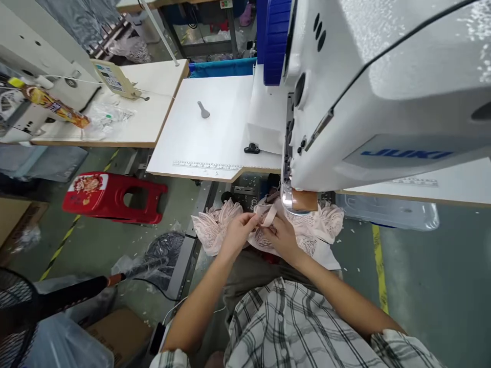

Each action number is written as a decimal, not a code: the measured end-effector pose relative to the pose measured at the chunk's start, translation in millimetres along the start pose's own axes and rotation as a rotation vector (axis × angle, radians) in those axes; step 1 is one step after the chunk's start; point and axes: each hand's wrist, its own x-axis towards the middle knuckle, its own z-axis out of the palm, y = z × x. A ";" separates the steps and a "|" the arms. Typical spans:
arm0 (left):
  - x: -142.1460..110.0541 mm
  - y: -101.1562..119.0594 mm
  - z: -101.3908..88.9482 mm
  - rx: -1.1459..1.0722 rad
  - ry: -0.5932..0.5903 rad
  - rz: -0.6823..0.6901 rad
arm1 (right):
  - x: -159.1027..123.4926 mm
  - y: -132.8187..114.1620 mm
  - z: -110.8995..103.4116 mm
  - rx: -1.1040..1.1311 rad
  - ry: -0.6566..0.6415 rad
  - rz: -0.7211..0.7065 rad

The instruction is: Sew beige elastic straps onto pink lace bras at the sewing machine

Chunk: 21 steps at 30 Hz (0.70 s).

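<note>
Pale pink lace garments [215, 227] lie bunched across my lap, below the head of a white sewing machine [337, 153]. My left hand [238, 232] pinches an edge of the lace fabric between thumb and fingers. Close beside it, my right hand [283, 239] is closed on the same piece, near a looped pale pink strap [270, 215]. The fingertips of both hands almost meet. Exactly which edge each one grips is partly hidden. More of the lace spreads to the right, under the machine's needle area, which I cannot see clearly.
The white machine table [215, 122] carries a grey cone-shaped piece [203, 110] and a black clip [251, 148]. To the left are a red stool [115, 197] and a neighbouring table with a drink bottle [53, 106]. An electric fan [23, 306] stands at lower left.
</note>
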 end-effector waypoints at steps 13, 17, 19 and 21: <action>-25.5 32.1 17.2 -0.069 -0.030 0.010 | 0.4 -13.7 -44.4 -0.309 -0.118 -0.062; -25.1 32.9 21.8 -0.019 -0.026 -0.014 | -1.1 -13.4 -47.6 -0.268 -0.094 -0.016; -23.3 31.6 24.5 -0.015 -0.035 -0.019 | -3.2 -11.3 -49.9 -0.244 -0.079 -0.010; -21.4 30.4 28.2 -0.027 -0.051 -0.026 | -4.8 -10.6 -51.9 -0.212 -0.065 -0.018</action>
